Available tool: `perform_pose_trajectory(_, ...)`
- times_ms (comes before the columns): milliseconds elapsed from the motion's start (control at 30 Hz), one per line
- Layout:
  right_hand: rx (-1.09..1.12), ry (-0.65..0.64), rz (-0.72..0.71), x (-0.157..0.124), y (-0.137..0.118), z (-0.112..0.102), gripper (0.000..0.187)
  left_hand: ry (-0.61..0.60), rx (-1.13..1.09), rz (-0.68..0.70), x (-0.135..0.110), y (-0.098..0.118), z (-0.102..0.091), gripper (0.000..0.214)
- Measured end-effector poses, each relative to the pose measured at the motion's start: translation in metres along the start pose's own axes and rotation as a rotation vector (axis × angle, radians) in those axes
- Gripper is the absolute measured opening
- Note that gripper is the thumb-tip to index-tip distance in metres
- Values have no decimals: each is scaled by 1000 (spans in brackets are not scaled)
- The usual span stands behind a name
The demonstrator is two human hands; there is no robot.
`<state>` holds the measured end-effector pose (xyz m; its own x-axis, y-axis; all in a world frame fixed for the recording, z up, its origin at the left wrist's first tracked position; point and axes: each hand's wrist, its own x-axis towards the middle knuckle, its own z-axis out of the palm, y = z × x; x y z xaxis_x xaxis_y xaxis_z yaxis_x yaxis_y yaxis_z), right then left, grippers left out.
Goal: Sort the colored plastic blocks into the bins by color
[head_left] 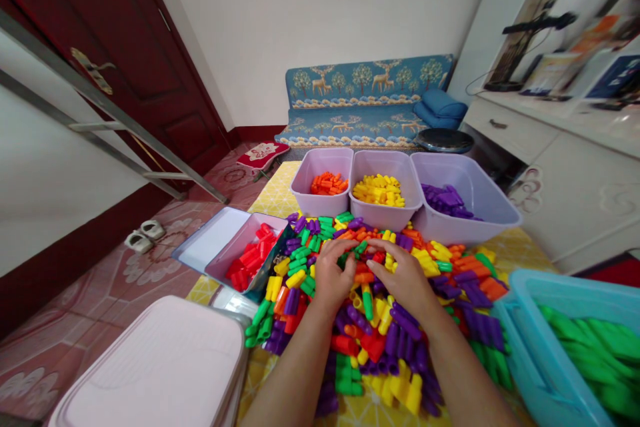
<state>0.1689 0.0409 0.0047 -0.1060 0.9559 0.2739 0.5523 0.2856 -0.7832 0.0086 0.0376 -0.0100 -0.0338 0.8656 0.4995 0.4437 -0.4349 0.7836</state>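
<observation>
A loose pile of plastic building pieces (367,300) in green, purple, yellow, orange and red, shaped like joined tubes, covers the middle of the table. My left hand (336,275) is over the pile with its fingers curled around a green building piece (360,249). Close beside it, my right hand (404,276) bends its thumb and fingers about a red building piece (379,257). The fingertips of both hands nearly meet. Parts of the held pieces are hidden by the fingers.
Behind the pile stand lilac bins of orange (321,203), yellow (385,217) and purple (475,230) pieces. To the left, an open box (215,255) holds red pieces, near a pale pink lid (155,360). A turquoise bin (530,347) with green pieces is at right.
</observation>
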Motion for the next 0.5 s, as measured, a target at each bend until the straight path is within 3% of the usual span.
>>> perform_pose_trajectory(200,-28,-15,11,0,4,0,36,-132,180,-4,0,-1,0,47)
perform_pose_trajectory(500,-56,-37,18,0,2,2,39,-223,246,-6,4,2,-3,43)
